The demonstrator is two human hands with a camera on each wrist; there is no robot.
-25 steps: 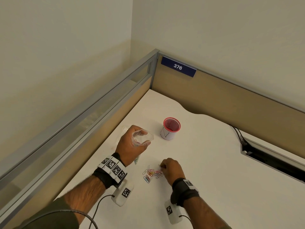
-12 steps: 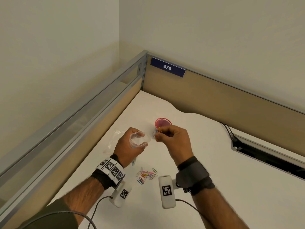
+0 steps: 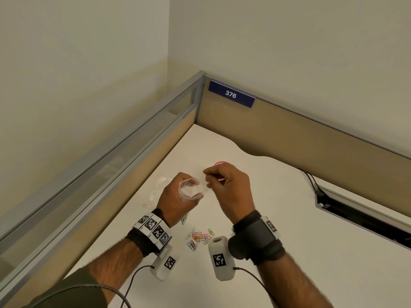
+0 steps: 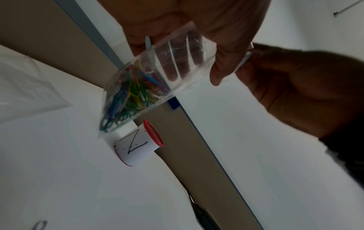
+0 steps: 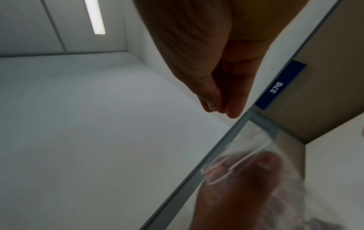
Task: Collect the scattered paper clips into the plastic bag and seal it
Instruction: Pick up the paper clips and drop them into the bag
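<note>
The clear plastic bag (image 4: 157, 74), its bottom heaped with coloured paper clips (image 4: 130, 96), hangs above the tabletop (image 3: 278, 218) in the left hand (image 3: 175, 196) grip curled round its mouth, whose edge the right hand (image 3: 229, 185) pinches.
</note>
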